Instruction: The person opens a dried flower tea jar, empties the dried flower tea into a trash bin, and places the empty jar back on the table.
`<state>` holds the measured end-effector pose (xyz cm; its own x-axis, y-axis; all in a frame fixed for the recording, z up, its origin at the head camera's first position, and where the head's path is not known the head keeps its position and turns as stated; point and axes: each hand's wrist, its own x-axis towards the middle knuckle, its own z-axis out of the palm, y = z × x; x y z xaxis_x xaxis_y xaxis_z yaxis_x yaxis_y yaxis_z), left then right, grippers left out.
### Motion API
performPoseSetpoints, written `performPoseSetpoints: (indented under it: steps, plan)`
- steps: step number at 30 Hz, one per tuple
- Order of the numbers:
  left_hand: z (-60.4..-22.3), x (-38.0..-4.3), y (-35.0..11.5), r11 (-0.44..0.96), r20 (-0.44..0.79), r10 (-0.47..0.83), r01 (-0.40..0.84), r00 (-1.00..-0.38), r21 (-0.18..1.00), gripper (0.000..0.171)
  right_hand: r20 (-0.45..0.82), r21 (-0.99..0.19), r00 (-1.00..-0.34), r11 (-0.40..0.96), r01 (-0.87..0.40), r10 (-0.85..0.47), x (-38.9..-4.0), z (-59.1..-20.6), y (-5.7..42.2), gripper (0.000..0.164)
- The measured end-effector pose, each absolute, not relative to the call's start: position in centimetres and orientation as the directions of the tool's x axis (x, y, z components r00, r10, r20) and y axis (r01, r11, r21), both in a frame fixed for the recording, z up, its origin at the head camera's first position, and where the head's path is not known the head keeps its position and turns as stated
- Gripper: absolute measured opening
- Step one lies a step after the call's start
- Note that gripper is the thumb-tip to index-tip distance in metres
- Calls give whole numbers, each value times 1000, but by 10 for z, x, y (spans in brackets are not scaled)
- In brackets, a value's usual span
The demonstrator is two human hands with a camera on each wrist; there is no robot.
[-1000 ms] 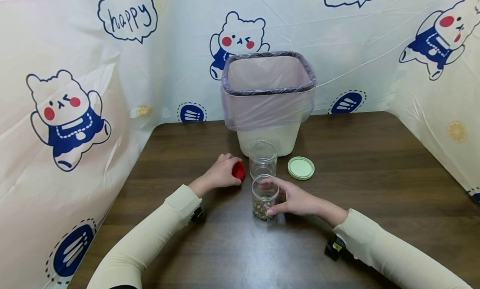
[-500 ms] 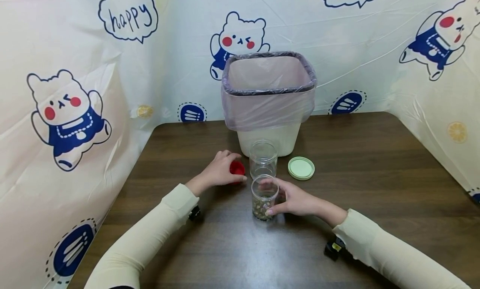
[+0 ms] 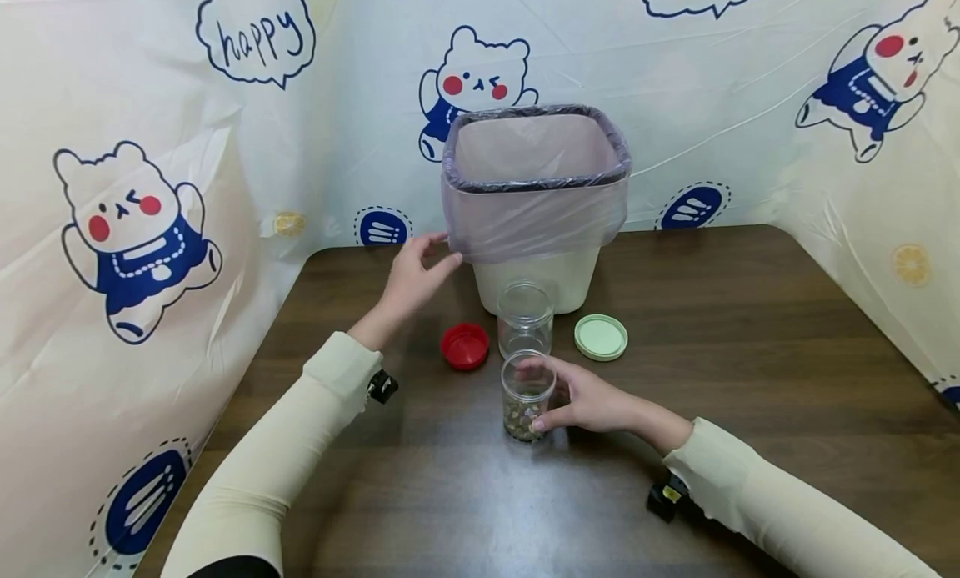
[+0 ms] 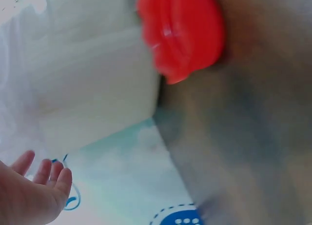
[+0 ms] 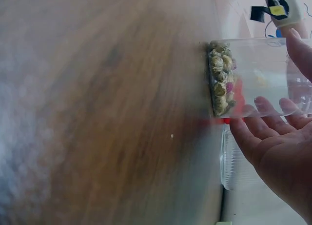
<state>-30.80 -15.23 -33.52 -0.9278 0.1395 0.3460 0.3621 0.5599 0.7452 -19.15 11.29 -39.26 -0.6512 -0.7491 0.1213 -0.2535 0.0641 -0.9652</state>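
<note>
My right hand (image 3: pixel 592 394) grips a clear jar (image 3: pixel 528 386) around its side, thumb in front. Dried flower buds (image 5: pixel 222 81) fill the bottom of that jar, and its top is uncovered. Near the left side of the bin (image 3: pixel 536 278), my left hand (image 3: pixel 411 282) is raised with loosely bent fingers and nothing held. Its fingertips are right at the edge of the hanging purple bag (image 3: pixel 536 219). The red lid (image 3: pixel 465 347) lies on the table left of the jars, hollow side up. Just behind the held jar stands a second clear jar (image 3: pixel 525 315).
A pale green lid (image 3: pixel 602 337) lies flat to the right of the second jar. The bin stands at the back of the brown wooden table (image 3: pixel 720 344). A printed cloth (image 3: pixel 360 103) hangs behind and on both sides.
My left hand has let go of the red lid, leaving it on the table, and moved back and left to the bin's side. The right hand and jar stay put.
</note>
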Motion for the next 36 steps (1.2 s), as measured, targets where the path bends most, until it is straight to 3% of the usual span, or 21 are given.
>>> performPoseSetpoints:
  steps: [6,19,36]
  plan:
    - [-307,-317,-152,446,385,52,366,-922,817,48,116,-969,-655,61,-240,-746,-192,-393,113,65]
    - [-261,-334,-141,256,348,11,339,-937,905,50,111,-970,-656,63,-236,-746,-192,-392,112,67]
    - [-253,-361,-119,103,260,51,264,-964,959,52,113,-968,-658,67,-242,-744,-192,-394,112,66]
